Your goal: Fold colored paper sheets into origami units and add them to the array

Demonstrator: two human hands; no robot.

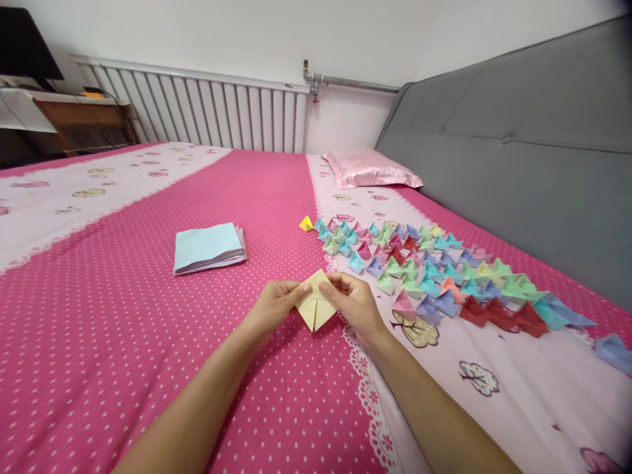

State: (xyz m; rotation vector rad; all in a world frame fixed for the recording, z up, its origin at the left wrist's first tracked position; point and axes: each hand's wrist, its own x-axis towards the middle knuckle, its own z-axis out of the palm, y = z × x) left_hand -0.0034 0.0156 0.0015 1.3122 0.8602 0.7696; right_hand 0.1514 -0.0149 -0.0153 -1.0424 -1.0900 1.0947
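A pale yellow sheet of folded paper [316,312] is held up in front of me, diamond-shaped, with a slit down the middle of its lower half. My left hand [275,303] pinches its left side, the thumb lying on the front face. On the opposite side my right hand [356,301] grips it the same way, thumb near the top. Fingers behind the paper are partly hidden. Just right of my hands, many folded paper boats [409,280] in several colours stand in rows on the bedspread. One bright yellow boat [307,224] sits at the far left end.
A stack of coloured paper [210,247] lies left of my hands on the pink bedspread [148,342]. A pink pillow [372,169] rests farther back, beside the grey headboard [518,138]. Behind the bed are a white radiator [207,105] and a desk [83,122] with a monitor [27,46].
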